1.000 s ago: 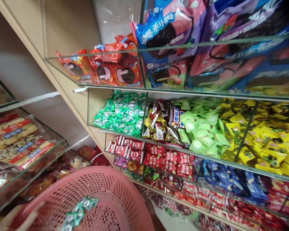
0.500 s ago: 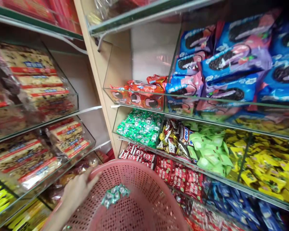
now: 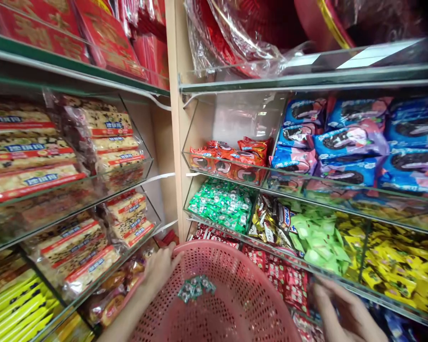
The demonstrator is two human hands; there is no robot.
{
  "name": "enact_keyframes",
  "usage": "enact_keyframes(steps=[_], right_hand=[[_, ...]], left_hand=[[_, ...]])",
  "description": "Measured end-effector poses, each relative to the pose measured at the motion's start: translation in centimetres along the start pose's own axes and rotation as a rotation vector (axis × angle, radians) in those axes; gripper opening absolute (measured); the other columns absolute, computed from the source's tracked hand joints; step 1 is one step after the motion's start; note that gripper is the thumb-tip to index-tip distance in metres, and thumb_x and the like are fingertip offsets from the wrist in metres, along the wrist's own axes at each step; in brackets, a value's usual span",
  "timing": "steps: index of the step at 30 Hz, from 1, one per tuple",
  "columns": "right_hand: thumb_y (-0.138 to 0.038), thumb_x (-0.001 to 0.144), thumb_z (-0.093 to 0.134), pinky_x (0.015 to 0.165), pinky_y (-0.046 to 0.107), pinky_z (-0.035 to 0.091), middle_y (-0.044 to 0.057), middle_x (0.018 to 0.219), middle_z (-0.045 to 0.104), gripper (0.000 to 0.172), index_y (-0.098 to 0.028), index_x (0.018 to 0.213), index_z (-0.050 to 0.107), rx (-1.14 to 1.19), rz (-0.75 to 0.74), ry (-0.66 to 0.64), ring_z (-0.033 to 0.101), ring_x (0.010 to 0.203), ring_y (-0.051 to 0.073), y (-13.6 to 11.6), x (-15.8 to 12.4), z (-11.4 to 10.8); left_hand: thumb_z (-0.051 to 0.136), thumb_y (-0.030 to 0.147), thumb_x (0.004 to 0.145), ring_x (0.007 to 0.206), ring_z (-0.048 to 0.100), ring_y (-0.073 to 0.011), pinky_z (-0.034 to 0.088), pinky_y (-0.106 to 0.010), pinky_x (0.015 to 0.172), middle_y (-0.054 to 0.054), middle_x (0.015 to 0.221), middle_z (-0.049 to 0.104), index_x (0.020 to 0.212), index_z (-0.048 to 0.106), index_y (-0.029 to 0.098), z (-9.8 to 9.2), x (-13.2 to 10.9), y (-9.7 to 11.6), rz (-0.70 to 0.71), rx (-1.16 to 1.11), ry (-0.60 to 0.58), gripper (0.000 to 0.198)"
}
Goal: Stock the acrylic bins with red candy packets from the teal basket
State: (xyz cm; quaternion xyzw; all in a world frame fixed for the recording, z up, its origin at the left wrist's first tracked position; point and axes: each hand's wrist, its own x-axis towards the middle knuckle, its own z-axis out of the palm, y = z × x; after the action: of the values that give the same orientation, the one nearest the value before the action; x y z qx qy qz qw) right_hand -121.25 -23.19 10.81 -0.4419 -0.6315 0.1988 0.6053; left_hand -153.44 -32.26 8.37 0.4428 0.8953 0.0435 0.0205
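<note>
A pink perforated plastic basket (image 3: 235, 280) fills the lower middle of the view, with a small heap of green-wrapped candies (image 3: 196, 288) lying in it. My left hand (image 3: 160, 266) grips the basket's rim at the upper left. At the lower right is my right hand (image 3: 338, 306), its fingers apart and slightly curled, holding nothing that shows. It hovers in front of the shelf edge, right of the basket, near red-wrapped packets (image 3: 292, 285). Green candies (image 3: 223, 204) fill a shelf compartment just beyond the basket.
Right shelves hold light green packets (image 3: 319, 237), yellow packets (image 3: 395, 266), blue cookie packs (image 3: 353, 142) and orange packs (image 3: 231, 159). Bagged nougat bars (image 3: 32, 147) line the left shelves. A wooden post (image 3: 176, 123) separates the two units; glass shelf edges jut forward.
My right hand has come into view at the lower right. The view has tilted upward and left, showing more of the top shelves. My left hand still holds the basket rim.
</note>
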Motion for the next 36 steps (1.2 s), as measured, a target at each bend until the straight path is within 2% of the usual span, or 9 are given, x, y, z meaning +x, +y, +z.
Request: enact_keyframes(steps=[3, 6, 10, 14, 22, 27, 31, 33, 36], right_hand=[[-0.025, 0.076, 0.057, 0.074, 0.032, 0.040, 0.005, 0.087, 0.064, 0.022, -0.024, 0.098, 0.061, -0.019, -0.386, -0.431, 0.054, 0.076, 0.019, -4.6, 3.2, 3.0], [-0.024, 0.084, 0.045, 0.071, 0.034, 0.036, 0.007, 0.083, 0.062, 0.020, -0.021, 0.097, 0.060, -0.315, -0.665, -0.617, 0.050, 0.076, 0.020, -7.6, 5.9, 7.3], [-0.021, 0.085, 0.042, 0.066, 0.034, 0.032, 0.011, 0.077, 0.061, 0.020, -0.015, 0.081, 0.061, -0.788, -0.730, -0.586, 0.048, 0.080, 0.024, -8.9, 8.0, 12.3], [-0.021, 0.082, 0.049, 0.065, 0.033, 0.030, 0.013, 0.079, 0.062, 0.018, -0.012, 0.077, 0.063, -0.977, -0.699, -0.610, 0.049, 0.084, 0.025, -8.7, 8.2, 14.4], [-0.011, 0.080, 0.047, 0.063, 0.033, 0.027, 0.012, 0.074, 0.063, 0.019, -0.013, 0.073, 0.064, -1.027, -0.700, -0.593, 0.049, 0.082, 0.024, -8.2, 8.2, 14.7], [-0.016, 0.084, 0.044, 0.063, 0.031, 0.029, 0.009, 0.076, 0.060, 0.019, -0.015, 0.077, 0.062, -0.865, -0.719, -0.443, 0.046, 0.076, 0.020, -9.2, 8.1, 12.7], [-0.024, 0.087, 0.041, 0.069, 0.028, 0.034, 0.006, 0.088, 0.060, 0.024, -0.018, 0.087, 0.064, -0.367, -0.641, -0.514, 0.048, 0.079, 0.017, -9.2, 5.0, 12.5], [-0.021, 0.084, 0.043, 0.067, 0.025, 0.036, 0.003, 0.076, 0.061, 0.023, -0.019, 0.078, 0.065, -0.114, -0.486, -0.753, 0.051, 0.074, 0.014, -7.7, 2.3, 14.2], [-0.014, 0.073, 0.051, 0.052, 0.021, 0.034, -0.003, 0.052, 0.054, 0.020, -0.016, 0.055, 0.061, 0.050, 0.031, -1.172, 0.047, 0.053, 0.010, -4.0, -1.7, 17.6]], left_hand=[[0.029, 0.050, 0.084, 0.088, 0.062, -0.0242, 0.043, -0.033, 0.074, -0.012, 0.093, 0.066, 0.108, 0.052, 0.021, 0.2, 0.6, 0.0, 0.029, -0.003, 0.007, 0.044], [0.028, 0.051, 0.084, 0.089, 0.061, -0.0252, 0.043, -0.033, 0.075, -0.014, 0.094, 0.065, 0.110, 0.052, 0.020, 0.4, 1.1, 0.0, 0.032, -0.016, 0.004, 0.047], [0.028, 0.053, 0.083, 0.090, 0.061, -0.0254, 0.042, -0.034, 0.076, -0.014, 0.096, 0.065, 0.113, 0.050, 0.020, 0.8, 1.6, -0.2, 0.046, -0.034, 0.008, 0.050], [0.027, 0.053, 0.084, 0.090, 0.061, -0.0253, 0.042, -0.035, 0.077, -0.014, 0.097, 0.064, 0.113, 0.050, 0.020, 1.2, 2.0, -0.6, 0.060, -0.037, 0.004, 0.050], [0.028, 0.052, 0.084, 0.091, 0.060, -0.0250, 0.042, -0.033, 0.077, -0.014, 0.099, 0.064, 0.115, 0.049, 0.019, 1.1, 2.2, -1.0, 0.053, -0.061, 0.024, 0.051], [0.027, 0.052, 0.084, 0.089, 0.061, -0.0249, 0.042, -0.033, 0.076, -0.014, 0.097, 0.064, 0.113, 0.051, 0.019, 1.1, 2.1, -1.2, 0.056, -0.059, 0.045, 0.050], [0.027, 0.052, 0.084, 0.089, 0.060, -0.0246, 0.042, -0.033, 0.075, -0.013, 0.096, 0.064, 0.113, 0.050, 0.020, 1.1, 2.0, -1.1, 0.049, -0.051, 0.053, 0.049], [0.026, 0.053, 0.084, 0.089, 0.060, -0.0244, 0.042, -0.034, 0.076, -0.013, 0.095, 0.064, 0.112, 0.050, 0.021, 1.0, 2.0, -0.8, 0.055, -0.050, 0.041, 0.049], [0.026, 0.055, 0.083, 0.089, 0.060, -0.0242, 0.041, -0.033, 0.076, -0.013, 0.093, 0.064, 0.110, 0.051, 0.020, 0.9, 2.0, -0.3, 0.060, -0.047, 0.032, 0.050]])
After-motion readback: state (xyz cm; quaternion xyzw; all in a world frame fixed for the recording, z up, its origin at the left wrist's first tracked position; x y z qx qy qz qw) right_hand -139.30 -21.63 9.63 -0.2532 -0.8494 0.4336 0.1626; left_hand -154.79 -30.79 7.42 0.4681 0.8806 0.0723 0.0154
